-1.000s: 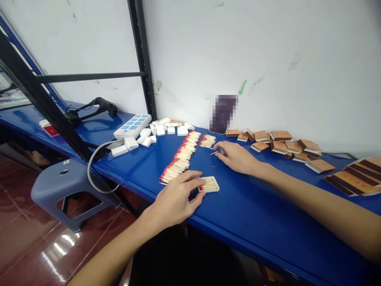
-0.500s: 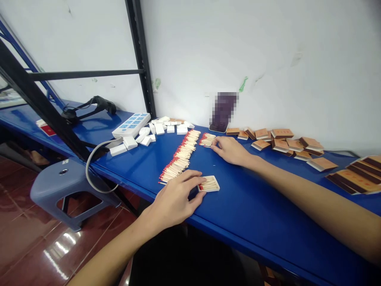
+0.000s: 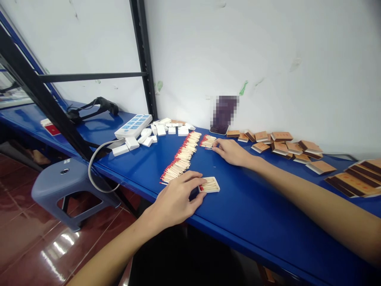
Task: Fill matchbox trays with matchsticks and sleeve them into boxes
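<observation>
My left hand (image 3: 175, 200) grips the left end of a small white matchbox tray (image 3: 212, 191) between thumb and fingers, near the table's front edge. Red-headed matches (image 3: 210, 184) lie in it, their heads towards my palm. Farther back, my right hand (image 3: 230, 152) rests low at the right end of a small match pile (image 3: 207, 140). Its thumb and forefinger pinch the plain end of a single match (image 3: 208, 149) set slightly in front of that pile. Left of both hands, a long slanting row of matches (image 3: 182, 155) lies on the blue table.
Several white trays (image 3: 161, 130) are heaped at the back left beside a power strip (image 3: 133, 126). A pixelated phone (image 3: 224, 113) leans on the wall. Brown matchbox sleeves (image 3: 279, 148) spread along the back right. A black rack post (image 3: 143, 59) and a stool (image 3: 74, 186) stand left.
My right finger and thumb have drawn a single match slightly away from the small pile, towards me. My left hand keeps its hold on the tray. The view has shifted slightly.
</observation>
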Available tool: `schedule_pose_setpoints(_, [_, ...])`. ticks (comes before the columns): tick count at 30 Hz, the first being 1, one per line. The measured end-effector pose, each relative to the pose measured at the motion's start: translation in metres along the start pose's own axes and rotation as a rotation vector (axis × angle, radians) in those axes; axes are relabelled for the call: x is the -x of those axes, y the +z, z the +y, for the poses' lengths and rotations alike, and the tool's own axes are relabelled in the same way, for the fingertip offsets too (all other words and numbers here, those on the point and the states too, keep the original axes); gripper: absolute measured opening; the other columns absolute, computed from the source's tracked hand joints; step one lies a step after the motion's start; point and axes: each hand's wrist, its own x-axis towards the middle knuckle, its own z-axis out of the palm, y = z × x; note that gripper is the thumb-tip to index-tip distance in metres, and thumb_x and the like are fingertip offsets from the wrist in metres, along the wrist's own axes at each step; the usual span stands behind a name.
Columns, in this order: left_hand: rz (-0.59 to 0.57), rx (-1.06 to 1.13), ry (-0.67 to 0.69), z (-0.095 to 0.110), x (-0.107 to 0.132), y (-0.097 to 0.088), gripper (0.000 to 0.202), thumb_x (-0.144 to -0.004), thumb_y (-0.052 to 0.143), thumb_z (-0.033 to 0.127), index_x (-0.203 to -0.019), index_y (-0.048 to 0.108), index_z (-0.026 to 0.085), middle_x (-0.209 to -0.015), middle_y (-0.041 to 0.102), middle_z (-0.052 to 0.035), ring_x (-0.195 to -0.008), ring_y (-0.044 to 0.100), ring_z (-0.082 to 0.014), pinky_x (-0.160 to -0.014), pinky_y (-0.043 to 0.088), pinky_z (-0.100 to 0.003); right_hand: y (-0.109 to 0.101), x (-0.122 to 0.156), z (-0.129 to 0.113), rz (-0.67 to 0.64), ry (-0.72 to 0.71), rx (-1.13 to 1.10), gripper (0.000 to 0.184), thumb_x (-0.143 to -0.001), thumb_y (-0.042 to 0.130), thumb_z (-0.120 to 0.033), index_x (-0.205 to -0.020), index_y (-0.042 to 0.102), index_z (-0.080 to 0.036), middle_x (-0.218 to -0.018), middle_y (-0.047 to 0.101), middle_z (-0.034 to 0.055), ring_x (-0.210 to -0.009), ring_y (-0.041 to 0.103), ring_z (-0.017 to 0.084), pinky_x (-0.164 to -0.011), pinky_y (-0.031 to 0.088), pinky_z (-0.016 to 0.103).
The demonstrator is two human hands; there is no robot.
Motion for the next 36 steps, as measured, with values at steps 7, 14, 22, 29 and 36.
schedule_pose_setpoints(7, [-0.007, 0.002, -0.008, -0.002, 0.001, 0.001, 0.024, -0.092, 0.058, 0.024, -0.113, 0.067, 0.018, -0.123, 0.066, -0.0087, -0.108, 0.066, -0.0207, -0.097, 0.056, -0.037, -0.001, 0.014, -0.001, -0.041, -0.003, 0.05, 0.02, -0.098, 0.041, -0.029, -0.095, 0.057, -0.019, -0.093, 0.07, 0.0109, -0.083, 0.063, 0.024, -0.069, 0.04, 0.032])
schedule_pose_setpoints(14, [-0.017, 0.033, -0.058, 0.002, 0.0, -0.001, 0.043, -0.091, 0.059, 0.024, -0.134, 0.054, 0.022, -0.124, 0.064, -0.0071, -0.11, 0.064, -0.021, -0.098, 0.055, -0.038, -0.019, 0.062, -0.024, -0.114, -0.105, -0.095, 0.026, -0.102, 0.031, -0.039, -0.094, 0.049, -0.022, -0.091, 0.065, 0.0068, -0.078, 0.06, 0.021, -0.07, 0.042, 0.033])
schedule_pose_setpoints(22, [-0.025, 0.018, -0.022, 0.0, 0.0, -0.001, 0.034, -0.091, 0.059, 0.022, -0.125, 0.062, 0.022, -0.125, 0.062, -0.0077, -0.11, 0.063, -0.0202, -0.099, 0.054, -0.037, -0.042, 0.089, -0.075, -0.376, -0.282, -0.208, 0.025, -0.101, 0.037, -0.036, -0.087, 0.052, -0.022, -0.083, 0.063, 0.0023, -0.072, 0.054, 0.017, -0.065, 0.037, 0.03])
schedule_pose_setpoints(29, [-0.067, -0.022, -0.016, 0.001, 0.001, -0.002, 0.026, -0.095, 0.053, 0.025, -0.112, 0.072, 0.019, -0.127, 0.062, -0.0089, -0.11, 0.065, -0.0209, -0.101, 0.054, -0.038, -0.043, 0.072, -0.072, -0.304, -0.213, -0.259, 0.023, -0.093, 0.05, -0.038, -0.082, 0.063, -0.022, -0.059, 0.052, -0.0035, -0.054, 0.046, 0.013, -0.055, 0.032, 0.028])
schedule_pose_setpoints(36, [-0.092, -0.048, -0.025, 0.001, 0.001, -0.003, 0.028, -0.096, 0.051, 0.027, -0.115, 0.07, 0.018, -0.131, 0.061, -0.0101, -0.114, 0.064, -0.0225, -0.102, 0.054, -0.039, -0.004, 0.008, -0.024, 0.091, -0.086, 0.0, 0.015, -0.089, 0.052, -0.023, -0.096, 0.064, -0.018, -0.077, 0.064, 0.004, -0.069, 0.055, 0.018, -0.064, 0.036, 0.029])
